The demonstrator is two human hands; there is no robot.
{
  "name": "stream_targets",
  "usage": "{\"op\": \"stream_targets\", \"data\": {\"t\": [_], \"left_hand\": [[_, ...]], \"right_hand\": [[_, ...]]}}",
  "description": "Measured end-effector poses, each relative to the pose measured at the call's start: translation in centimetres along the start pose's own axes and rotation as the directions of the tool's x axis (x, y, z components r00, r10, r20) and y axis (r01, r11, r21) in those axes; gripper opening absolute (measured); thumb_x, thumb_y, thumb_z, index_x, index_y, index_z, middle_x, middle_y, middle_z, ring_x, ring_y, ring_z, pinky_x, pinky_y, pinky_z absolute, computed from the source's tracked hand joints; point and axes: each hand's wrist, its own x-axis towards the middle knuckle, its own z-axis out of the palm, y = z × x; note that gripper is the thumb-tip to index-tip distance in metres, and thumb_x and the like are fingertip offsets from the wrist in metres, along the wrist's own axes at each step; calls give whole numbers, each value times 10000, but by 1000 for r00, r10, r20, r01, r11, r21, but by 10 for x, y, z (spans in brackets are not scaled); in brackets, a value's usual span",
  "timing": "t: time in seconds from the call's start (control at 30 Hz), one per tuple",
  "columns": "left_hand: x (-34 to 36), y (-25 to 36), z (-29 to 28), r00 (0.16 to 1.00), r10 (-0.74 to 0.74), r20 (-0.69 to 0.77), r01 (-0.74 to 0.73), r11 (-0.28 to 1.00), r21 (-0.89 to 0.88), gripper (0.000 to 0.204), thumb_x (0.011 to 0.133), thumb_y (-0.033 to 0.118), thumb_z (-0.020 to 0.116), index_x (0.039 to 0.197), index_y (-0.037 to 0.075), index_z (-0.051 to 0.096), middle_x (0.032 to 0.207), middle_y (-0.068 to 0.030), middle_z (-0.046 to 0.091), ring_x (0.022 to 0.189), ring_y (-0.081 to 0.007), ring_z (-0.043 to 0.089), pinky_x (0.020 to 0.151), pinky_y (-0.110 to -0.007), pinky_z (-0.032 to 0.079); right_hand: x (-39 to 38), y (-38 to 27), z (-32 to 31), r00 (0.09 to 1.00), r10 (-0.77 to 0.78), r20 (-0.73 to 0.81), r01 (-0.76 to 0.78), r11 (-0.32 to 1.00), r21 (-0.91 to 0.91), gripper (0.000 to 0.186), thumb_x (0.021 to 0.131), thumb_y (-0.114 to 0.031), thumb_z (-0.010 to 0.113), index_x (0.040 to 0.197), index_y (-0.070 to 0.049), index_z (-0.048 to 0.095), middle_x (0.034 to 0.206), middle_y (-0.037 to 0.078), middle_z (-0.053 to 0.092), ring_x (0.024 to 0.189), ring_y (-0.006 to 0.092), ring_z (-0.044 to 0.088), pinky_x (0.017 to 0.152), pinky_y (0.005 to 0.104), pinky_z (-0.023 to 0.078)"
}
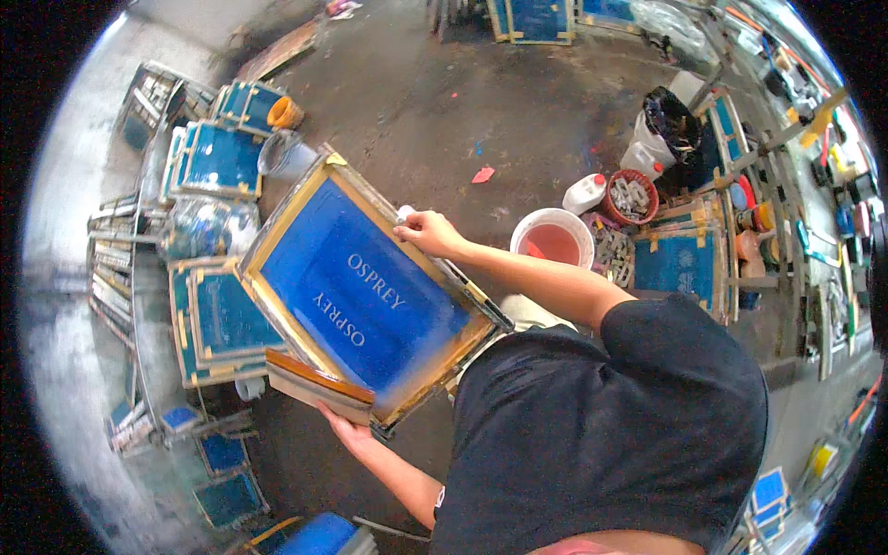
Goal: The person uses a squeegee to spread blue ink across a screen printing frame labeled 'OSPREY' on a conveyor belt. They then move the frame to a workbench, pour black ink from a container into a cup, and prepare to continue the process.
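The printing screen (319, 250) is held aslant in front of the torso, above the floor (416, 102). It consists of a rectangular frame, taped in yellow along its inner border, and a blue mesh carrying two rows of pale lettering—one row inverted relative to the other.

Right hand (430, 233): nearly closed, fingers bent onto the upper long rail of the screen. A small white item (405, 212) shows beside the fingertips; its kind cannot be told.

Left hand (348, 431): partly closed on the lower side of a long block (319, 389) with a brown top edge and beige face. The block overlaps the screen's lower-left edge; some fingers are hidden behind it.

Right of the screen, beyond the right forearm, stands a white bucket (519, 231) containing pinkish liquid. Near it are a white jug (583, 195) with a red cap and a red basket (614, 205) of grey pieces.

Left of the screen, further framed screens (220, 159) lean in stacks—an orange bucket (282, 114) and a grey bucket (285, 157) adjoin them.
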Motion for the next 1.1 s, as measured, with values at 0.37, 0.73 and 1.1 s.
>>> {"op": "stream_targets", "data": {"t": [0.37,0.73,1.1], "left_hand": [[308,47,296,930,-166,328,16,910,414,878,927,618,595,1555,75,308,1583,-131,356,1422,-326,371,1171,-472,311],[486,-2,681,631,-414,656,10,850,527,833,974,615,520,1550,54,304,1545,-155,401,1384,-317,425,1140,-430,355],[471,-166,1080,167,-683,711,-84,708,701,833,957,592,574,1483,-21,369,1459,-162,496,1305,-330,513,1075,-479,439]], "right_hand": [[116,74,-129,765,304,-568,-243,953,183,388,882,-419,714,878,-31,698,711,22,615,698,118,547,625,359,445],[234,64,-334,315,267,-911,53,953,298,299,923,-338,696,947,-41,725,868,21,699,837,104,607,770,308,488],[235,118,-500,-292,378,-879,320,904,283,181,964,-205,631,943,-55,731,794,-52,632,691,26,503,614,224,382]]}}
